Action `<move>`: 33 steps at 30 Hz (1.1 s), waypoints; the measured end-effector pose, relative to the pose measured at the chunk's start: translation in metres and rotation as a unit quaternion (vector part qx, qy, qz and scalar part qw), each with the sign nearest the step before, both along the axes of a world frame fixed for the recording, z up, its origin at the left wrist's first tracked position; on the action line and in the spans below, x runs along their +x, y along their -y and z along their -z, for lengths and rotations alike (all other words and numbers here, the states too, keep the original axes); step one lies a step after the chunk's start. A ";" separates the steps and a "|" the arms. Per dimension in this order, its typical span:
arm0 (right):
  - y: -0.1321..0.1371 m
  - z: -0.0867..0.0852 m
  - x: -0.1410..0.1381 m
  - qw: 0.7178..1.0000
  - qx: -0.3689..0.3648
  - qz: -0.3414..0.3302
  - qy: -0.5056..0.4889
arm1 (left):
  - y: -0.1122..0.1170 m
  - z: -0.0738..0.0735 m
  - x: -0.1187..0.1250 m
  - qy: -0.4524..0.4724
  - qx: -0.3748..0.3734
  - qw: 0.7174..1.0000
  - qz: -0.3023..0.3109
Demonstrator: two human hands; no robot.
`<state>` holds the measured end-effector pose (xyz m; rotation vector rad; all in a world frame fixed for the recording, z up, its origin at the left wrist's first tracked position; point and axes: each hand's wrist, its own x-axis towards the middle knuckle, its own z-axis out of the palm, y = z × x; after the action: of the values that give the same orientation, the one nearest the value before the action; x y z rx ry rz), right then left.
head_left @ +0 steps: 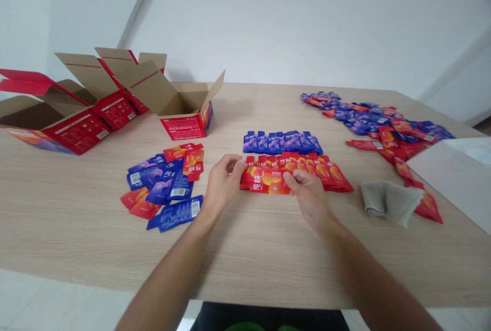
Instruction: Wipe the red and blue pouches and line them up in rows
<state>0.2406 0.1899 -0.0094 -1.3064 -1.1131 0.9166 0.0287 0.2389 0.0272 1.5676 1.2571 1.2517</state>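
Note:
My right hand [307,195] grips the right end of a red pouch [266,181] with orange fruit pictures, thumb on top. The pouch lies sideways over the front of a row of red pouches [333,177]. At that row's left end is my left hand [224,182], its fingers curled and the thumb close to the index finger; whatever they pinch is hidden. Just behind, a row of blue pouches [282,142] overlaps side by side on the table. A loose pile of blue pouches [164,182] and red ones lies left of my left hand.
Open red cardboard boxes [184,127] with raised flaps stand at the back left. A long heap of mixed pouches [368,116] stretches along the right side. A grey cloth [389,200] lies near my right hand, beside a white sheet-like object [456,172] at the table's right edge.

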 end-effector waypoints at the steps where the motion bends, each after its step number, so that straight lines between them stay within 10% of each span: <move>1: -0.001 0.002 0.000 1.000 0.000 0.007 -0.028 | -0.001 0.000 0.000 0.024 -0.021 0.999 0.004; 6: -0.002 0.005 -0.005 0.995 0.010 0.018 -0.103 | 0.003 0.002 0.004 0.135 -0.148 0.972 0.122; 19: 0.011 -0.019 -0.005 0.960 -0.115 -0.252 0.036 | 0.001 0.006 0.008 0.173 -0.142 0.975 -0.003; 27: 0.001 0.003 -0.007 0.996 -0.067 -0.049 -0.016 | 0.000 0.021 0.019 0.113 -0.259 0.954 0.101; 33: -0.008 0.009 -0.001 0.996 -0.045 0.046 0.054 | 0.009 0.044 0.039 0.054 -0.187 0.967 0.163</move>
<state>0.2392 0.1978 -0.0189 -1.4843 -1.0949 0.8433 0.0679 0.2297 -0.0164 1.3442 1.0417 0.8239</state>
